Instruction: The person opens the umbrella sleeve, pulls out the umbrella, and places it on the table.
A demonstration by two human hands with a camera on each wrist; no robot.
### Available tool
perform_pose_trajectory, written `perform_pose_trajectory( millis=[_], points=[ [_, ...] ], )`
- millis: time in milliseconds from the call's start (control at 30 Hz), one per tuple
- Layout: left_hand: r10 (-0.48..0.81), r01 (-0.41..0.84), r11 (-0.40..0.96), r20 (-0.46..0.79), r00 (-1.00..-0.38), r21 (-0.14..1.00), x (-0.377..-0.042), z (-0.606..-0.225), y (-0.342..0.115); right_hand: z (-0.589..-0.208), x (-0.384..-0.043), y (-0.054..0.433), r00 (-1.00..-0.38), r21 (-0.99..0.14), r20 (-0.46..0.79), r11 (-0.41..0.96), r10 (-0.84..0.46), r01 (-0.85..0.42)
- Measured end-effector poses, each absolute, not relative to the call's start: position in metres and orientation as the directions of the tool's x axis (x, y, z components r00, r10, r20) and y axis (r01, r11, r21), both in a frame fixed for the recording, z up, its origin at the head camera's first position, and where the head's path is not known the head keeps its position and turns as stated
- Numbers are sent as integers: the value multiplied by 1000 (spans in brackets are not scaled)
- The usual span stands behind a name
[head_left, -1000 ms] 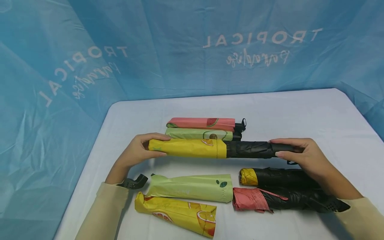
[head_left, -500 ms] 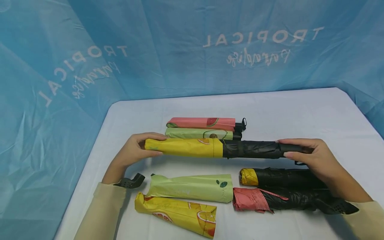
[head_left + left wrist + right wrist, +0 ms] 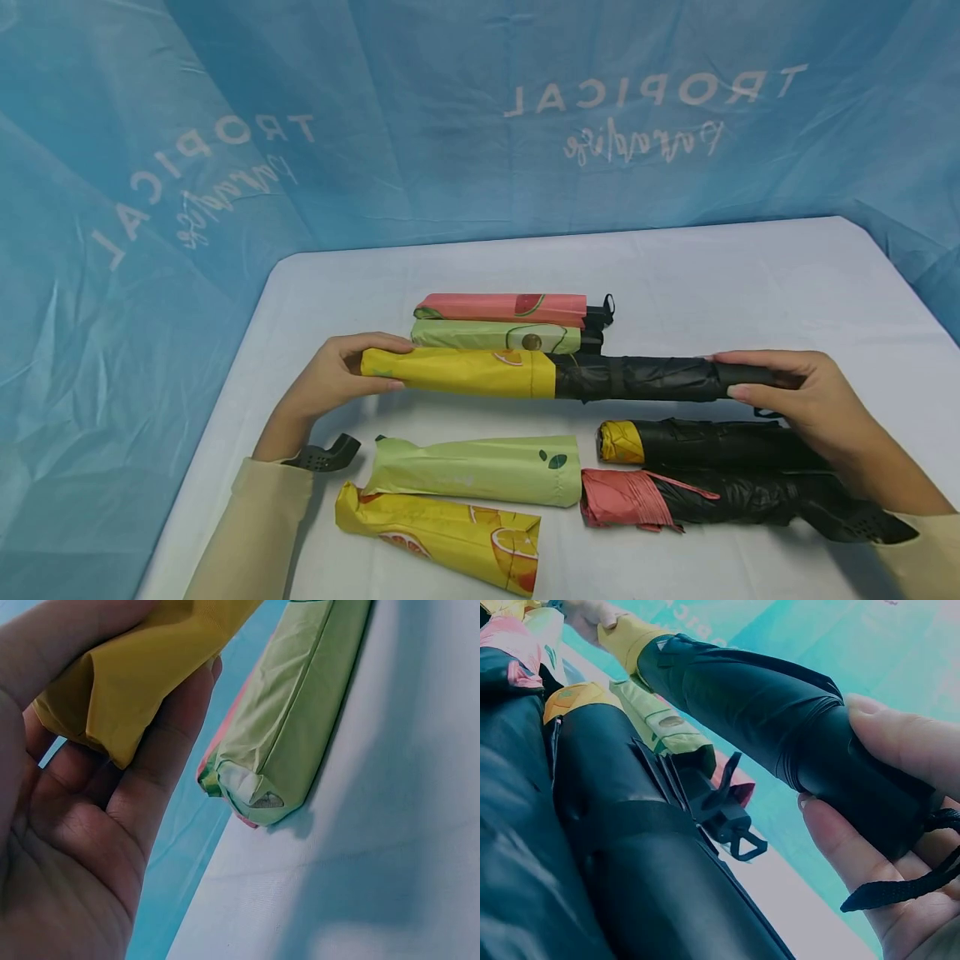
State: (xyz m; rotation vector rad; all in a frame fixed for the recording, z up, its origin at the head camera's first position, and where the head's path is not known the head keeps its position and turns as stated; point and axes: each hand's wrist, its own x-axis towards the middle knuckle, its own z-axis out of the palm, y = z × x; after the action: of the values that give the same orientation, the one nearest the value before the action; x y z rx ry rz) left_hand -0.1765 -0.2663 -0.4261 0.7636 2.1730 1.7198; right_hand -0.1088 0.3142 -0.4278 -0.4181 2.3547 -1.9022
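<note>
A folded black umbrella lies level over the table, its left end inside a yellow sleeve with an orange-slice print. My left hand pinches the sleeve's left end between thumb and fingers; the left wrist view shows the yellow cloth creased there. At the other end, my right hand grips the black handle, and a wrist strap hangs by the fingers. Just behind the sleeve lie a green avocado-print umbrella and a pink watermelon-print umbrella, both in sleeves.
In front lie an empty-looking light green sleeve and a yellow citrus-print sleeve. At front right, two folded umbrellas lie side by side, a black-and-yellow one and a black-and-pink one. Blue printed cloth surrounds the white table.
My right hand has moved right with the handle while my left hand shifted slightly left with the sleeve. More of the black umbrella now shows outside the sleeve.
</note>
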Motion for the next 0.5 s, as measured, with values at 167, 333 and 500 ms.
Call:
perform_pose_trajectory(
  millis=[167, 333, 500],
  points=[
    [544, 233, 158, 112, -832, 960, -176, -425, -267, -428, -107, 319, -961, -973, 112, 167, -251, -157],
    [529, 235, 168, 113, -841, 957, -176, -424, -270, -429, -104, 325, -959, -977, 139, 124, -247, -173],
    [521, 235, 181, 110, -847, 955, -175, -422, -274, -431, -101, 334, -957, -977, 159, 100, -243, -188]
  ],
)
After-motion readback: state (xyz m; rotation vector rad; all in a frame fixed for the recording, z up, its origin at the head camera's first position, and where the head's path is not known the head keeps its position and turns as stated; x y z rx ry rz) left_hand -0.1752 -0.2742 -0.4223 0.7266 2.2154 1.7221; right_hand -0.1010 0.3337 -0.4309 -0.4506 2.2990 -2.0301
